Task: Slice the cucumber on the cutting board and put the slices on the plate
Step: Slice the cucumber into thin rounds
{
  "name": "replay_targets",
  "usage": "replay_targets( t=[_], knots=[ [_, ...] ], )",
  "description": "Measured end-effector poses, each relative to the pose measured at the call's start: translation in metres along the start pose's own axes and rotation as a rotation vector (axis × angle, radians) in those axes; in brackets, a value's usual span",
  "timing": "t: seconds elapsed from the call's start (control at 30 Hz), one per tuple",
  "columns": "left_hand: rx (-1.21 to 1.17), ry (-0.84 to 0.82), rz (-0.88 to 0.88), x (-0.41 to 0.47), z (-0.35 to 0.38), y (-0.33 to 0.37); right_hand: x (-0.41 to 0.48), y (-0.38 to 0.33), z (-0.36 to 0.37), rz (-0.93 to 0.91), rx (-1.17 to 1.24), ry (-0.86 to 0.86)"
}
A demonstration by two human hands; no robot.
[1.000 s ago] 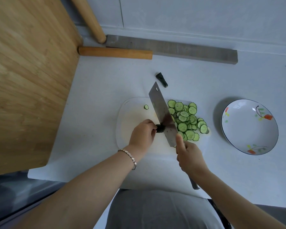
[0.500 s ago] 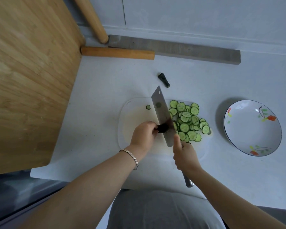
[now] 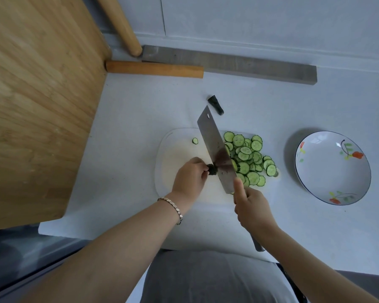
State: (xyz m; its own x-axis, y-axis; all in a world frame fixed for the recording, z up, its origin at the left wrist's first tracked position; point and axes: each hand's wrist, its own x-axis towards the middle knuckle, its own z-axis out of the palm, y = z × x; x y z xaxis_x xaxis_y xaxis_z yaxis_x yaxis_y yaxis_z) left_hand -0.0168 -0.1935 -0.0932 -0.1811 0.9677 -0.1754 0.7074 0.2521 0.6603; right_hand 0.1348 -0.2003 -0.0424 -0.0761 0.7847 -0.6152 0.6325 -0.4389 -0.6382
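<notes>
On the board (image 3: pixel 175 149), the left hand (image 3: pixel 189 176) pinches the cucumber stub (image 3: pixel 212 169) against the cleaver (image 3: pixel 217 149), gripped by the right hand (image 3: pixel 251 207). Slices (image 3: pixel 247 157) lie behind the blade; the plate (image 3: pixel 333 168) stands right on the white counter (image 3: pixel 140 114).

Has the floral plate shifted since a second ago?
No. The floral plate keeps the same gap to the right of the cutting board, its fixed neighbour on the counter.
</notes>
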Motion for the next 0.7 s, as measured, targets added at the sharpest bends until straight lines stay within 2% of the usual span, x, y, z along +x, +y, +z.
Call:
replay_targets(
  t=[0.2, 0.4, 0.7],
  knots=[
    [0.009, -0.009, 0.013, 0.001, 0.001, 0.001, -0.001, -0.004, 0.004, -0.007, -0.113, 0.012],
    [0.021, -0.018, 0.023, 0.0, 0.002, -0.001, 0.01, -0.003, 0.015, 0.028, -0.115, 0.013],
    [0.002, -0.012, 0.055, 0.002, 0.003, -0.002, 0.017, 0.003, 0.009, 0.16, 0.205, -0.026]
  ],
)
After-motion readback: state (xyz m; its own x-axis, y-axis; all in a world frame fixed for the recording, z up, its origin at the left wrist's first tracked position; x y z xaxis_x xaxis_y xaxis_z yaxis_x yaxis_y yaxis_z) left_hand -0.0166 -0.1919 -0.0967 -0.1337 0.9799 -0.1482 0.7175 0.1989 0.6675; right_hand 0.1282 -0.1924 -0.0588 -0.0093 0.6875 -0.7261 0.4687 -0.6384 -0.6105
